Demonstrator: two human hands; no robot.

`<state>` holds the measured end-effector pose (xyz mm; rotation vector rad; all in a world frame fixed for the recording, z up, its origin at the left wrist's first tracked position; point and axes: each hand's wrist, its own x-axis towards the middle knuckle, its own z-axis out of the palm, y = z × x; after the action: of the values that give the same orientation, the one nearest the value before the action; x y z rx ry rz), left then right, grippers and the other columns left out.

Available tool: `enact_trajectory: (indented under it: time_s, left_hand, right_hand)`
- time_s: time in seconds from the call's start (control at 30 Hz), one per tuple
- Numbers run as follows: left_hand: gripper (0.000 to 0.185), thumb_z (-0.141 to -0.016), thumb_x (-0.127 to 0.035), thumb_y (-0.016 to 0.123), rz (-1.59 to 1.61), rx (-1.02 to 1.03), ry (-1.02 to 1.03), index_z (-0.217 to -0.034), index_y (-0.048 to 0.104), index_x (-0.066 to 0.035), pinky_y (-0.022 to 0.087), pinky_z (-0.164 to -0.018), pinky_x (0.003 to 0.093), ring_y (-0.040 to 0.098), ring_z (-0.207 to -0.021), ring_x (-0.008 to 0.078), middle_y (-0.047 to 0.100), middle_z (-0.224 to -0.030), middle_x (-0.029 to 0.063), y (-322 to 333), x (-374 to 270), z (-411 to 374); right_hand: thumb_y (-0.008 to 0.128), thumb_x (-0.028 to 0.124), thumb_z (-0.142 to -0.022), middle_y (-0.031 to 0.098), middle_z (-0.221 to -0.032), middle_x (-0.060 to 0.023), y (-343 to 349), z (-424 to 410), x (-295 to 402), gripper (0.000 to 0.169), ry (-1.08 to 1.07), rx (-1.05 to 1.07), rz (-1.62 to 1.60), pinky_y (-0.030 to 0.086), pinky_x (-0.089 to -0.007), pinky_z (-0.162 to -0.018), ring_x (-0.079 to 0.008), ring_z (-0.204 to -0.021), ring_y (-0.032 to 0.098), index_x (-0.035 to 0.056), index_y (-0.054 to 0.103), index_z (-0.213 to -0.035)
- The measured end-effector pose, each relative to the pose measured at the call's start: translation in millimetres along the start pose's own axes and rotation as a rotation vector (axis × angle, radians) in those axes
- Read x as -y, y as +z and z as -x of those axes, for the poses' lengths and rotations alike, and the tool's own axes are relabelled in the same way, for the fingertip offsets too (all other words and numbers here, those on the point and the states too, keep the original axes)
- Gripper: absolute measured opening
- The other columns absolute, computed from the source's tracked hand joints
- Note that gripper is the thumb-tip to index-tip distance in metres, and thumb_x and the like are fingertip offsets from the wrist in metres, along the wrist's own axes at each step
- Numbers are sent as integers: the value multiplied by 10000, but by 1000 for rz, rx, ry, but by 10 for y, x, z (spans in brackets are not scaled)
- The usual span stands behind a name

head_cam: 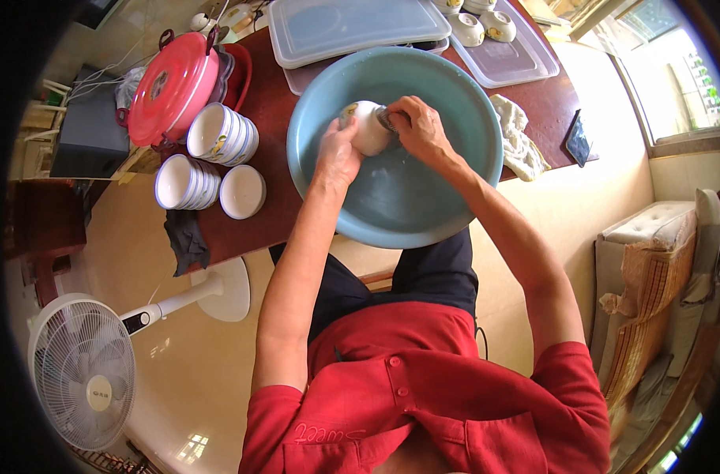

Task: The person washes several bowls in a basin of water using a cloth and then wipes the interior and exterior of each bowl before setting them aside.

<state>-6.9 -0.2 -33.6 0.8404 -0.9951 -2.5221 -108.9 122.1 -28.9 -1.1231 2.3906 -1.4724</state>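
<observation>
A large blue-green plastic basin (395,207) sits on the dark red table in front of me, with some water in it. Over its left half my left hand (339,151) grips a white ceramic bowl (367,133) with a yellow fruit pattern, its outside turned up. My right hand (420,127) presses a grey scourer (386,118) against the bowl's foot. Left of the basin, stacked patterned bowls (222,135) lie tipped beside a second stack (187,182) and a single bowl (242,192).
Behind the basin are lidded plastic containers (360,26). Upturned bowls (467,29) rest on a clear plastic lid (514,65). A cloth (518,139) and a phone (579,139) lie right. A pink lidded pan (170,89), a dark cloth (186,240) and a standing fan (84,373) are left.
</observation>
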Motion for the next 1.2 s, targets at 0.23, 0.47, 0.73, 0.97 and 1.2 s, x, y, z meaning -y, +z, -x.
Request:
enact_trajectory:
  time_s: [0.23, 0.47, 0.73, 0.97, 1.2]
  left_hand:
    - [220, -841, 9, 482, -324, 88, 150, -1046, 562, -4, 434, -829, 262, 549, -922, 131, 583, -993, 49, 104, 46, 56]
    - [223, -857, -16, 535, -406, 198, 71, -1079, 555, -6, 427, -850, 252, 571, -909, 105, 616, -980, 39, 87, 26, 93]
    - [264, -807, 27, 496, -466, 171, 107, -1059, 578, 19, 452, -766, 228, 568, -868, 97, 611, -970, 42, 56, 17, 59]
    - [207, -861, -62, 541, -183, 300, 128, -1056, 568, 4, 425, -833, 241, 570, -875, 110, 611, -998, 53, 122, -86, 135]
    - [230, -863, -51, 523, -325, 234, 115, -1083, 559, 6, 437, -842, 257, 573, -902, 127, 602, -1014, 59, 171, -42, 144]
  right_hand:
    - [588, 69, -806, 635, -991, -68, -134, -47, 162, 138, -354, 58, 13, 458, -334, -817, -254, -921, 580, 51, 645, -930]
    - [540, 110, -832, 638, -1006, -103, -101, -203, 98, 208, 345, 266, -232, 421, -370, -904, -255, -1001, 581, 81, 646, -1009]
    - [514, 115, -856, 586, -1130, -130, 52, -90, 109, 249, -464, 65, 74, 388, -376, -945, -281, -1063, 537, 74, 617, -1078]
    - [422, 192, -918, 622, -1016, -170, -34, -253, -365, 306, -266, 70, 79, 471, -351, -828, -297, -925, 612, 38, 556, -1145]
    - [502, 140, -860, 586, -1108, -127, 67, -85, 91, 262, -490, -3, 39, 390, -431, -950, -311, -1024, 563, 57, 567, -1099]
